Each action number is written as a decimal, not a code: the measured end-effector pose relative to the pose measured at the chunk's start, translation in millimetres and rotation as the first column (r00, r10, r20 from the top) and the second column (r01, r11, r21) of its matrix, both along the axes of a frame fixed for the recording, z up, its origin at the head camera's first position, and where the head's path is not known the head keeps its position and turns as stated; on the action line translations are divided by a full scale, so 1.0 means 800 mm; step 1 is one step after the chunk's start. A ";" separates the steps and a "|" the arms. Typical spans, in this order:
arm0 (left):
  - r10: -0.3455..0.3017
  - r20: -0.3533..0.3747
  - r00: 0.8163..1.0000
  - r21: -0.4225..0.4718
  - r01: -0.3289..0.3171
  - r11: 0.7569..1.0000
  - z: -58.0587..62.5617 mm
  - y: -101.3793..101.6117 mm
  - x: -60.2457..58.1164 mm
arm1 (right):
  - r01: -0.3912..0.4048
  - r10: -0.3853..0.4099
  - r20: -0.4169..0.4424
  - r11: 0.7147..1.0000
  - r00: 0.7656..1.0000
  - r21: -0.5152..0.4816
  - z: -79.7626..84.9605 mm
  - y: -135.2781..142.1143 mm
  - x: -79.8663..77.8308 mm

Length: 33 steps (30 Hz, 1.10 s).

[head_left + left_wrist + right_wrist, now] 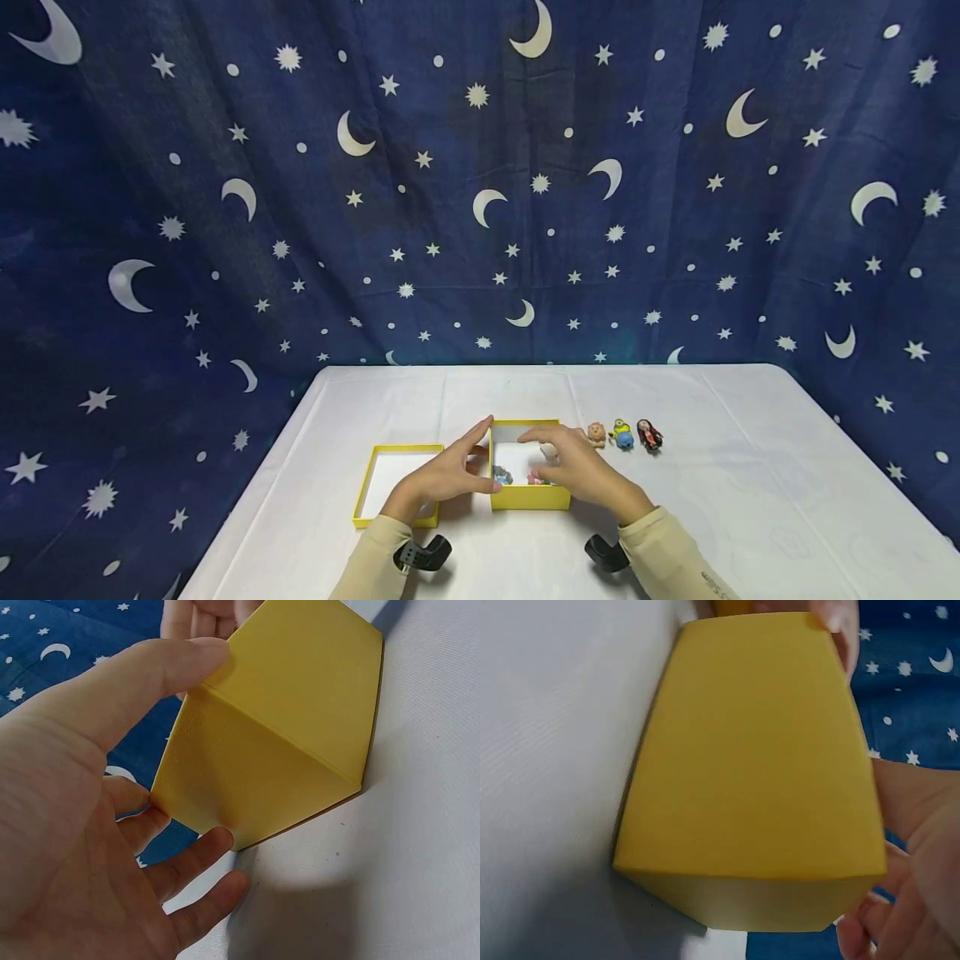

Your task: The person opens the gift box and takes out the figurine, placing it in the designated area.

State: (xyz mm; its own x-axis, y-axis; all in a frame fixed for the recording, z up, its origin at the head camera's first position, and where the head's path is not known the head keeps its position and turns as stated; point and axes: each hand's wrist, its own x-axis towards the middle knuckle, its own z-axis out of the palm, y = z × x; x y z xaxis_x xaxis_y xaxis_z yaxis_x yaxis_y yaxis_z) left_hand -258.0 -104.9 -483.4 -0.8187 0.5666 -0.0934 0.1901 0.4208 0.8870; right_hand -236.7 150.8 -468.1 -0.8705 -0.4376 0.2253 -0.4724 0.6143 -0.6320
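A yellow box [530, 498] with a white inside stands on the table, its top uncovered. My left hand [444, 477] is at its left side, thumb at the near left corner and fingers spread along the wall; the left wrist view has the thumb on the rim. Over the box's right part reaches my right hand [573, 468], fingers bent toward the inside. Inside the box are a small grey-blue figure [502, 475] and a pink one [535, 479]. Something white [550, 451] shows under the right hand; whether it is held is hidden.
Left of the box lies a shallow yellow-rimmed lid [360, 492], white inside. Right of it are three small figurines: a tan one [596, 434], a yellow-and-blue minion [622, 435] and a dark-haired doll [649, 436]. A star-patterned blue curtain [450, 208] hangs behind the table.
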 end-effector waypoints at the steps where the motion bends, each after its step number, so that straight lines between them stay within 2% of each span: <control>1: -0.003 -0.005 1.000 -0.001 0.003 1.000 0.000 0.000 0.000 | 0.008 -0.006 -0.034 0.999 0.999 0.042 -0.001 -0.001 0.000; 4: -0.010 -0.012 1.000 -0.005 0.010 1.000 0.001 -0.001 0.000 | 0.058 -0.039 -0.117 0.986 0.992 0.157 0.000 -0.001 0.002; 7: -0.004 -0.010 1.000 -0.007 0.004 1.000 0.000 -0.001 -0.001 | 0.085 -0.059 -0.127 0.974 0.990 0.211 0.000 0.000 0.003; 13: -0.003 -0.002 1.000 -0.008 0.003 1.000 0.000 -0.001 -0.002 | -0.016 0.026 -0.047 0.980 0.999 0.196 0.002 0.005 -0.002; 19: 0.004 0.019 1.000 0.001 -0.004 1.000 -0.002 0.000 -0.003 | -0.099 0.089 0.059 0.974 0.994 0.206 0.005 0.007 -0.010; 27: 0.016 0.037 0.999 0.009 -0.017 1.000 -0.004 0.000 -0.003 | -0.127 0.109 0.080 0.956 0.991 0.265 0.009 0.003 -0.014; 33: 0.019 0.045 0.999 0.013 -0.020 1.000 -0.006 -0.001 -0.003 | -0.112 0.089 0.097 0.956 0.991 0.270 0.010 -0.001 -0.012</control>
